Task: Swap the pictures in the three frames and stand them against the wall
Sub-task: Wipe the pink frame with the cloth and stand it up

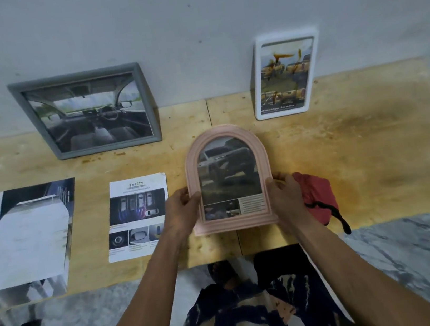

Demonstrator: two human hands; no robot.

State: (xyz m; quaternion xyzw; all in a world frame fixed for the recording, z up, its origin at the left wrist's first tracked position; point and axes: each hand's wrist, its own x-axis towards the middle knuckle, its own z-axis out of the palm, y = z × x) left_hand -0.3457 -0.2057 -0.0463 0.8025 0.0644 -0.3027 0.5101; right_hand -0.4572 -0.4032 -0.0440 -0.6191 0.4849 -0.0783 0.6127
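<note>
Holding the pink frame (229, 177) by its sides, we grip it with left hand (180, 209) and right hand (284, 193), tilted over the table (371, 141). Grey frame (85, 112) and white frame (287, 76) already lean on the wall (187, 14). Risks, as we judge: its base sliding on smooth plywood, or catching the red cloth (316, 194) at our right.

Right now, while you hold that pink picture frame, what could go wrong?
The pink arched frame is held by both hands, left hand and right hand, only at its lower sides, so it might tip or slip. It has a narrow base, so it may slide flat when leaned on the wall. Moving it back between the grey frame and white frame could knock one over.
</note>
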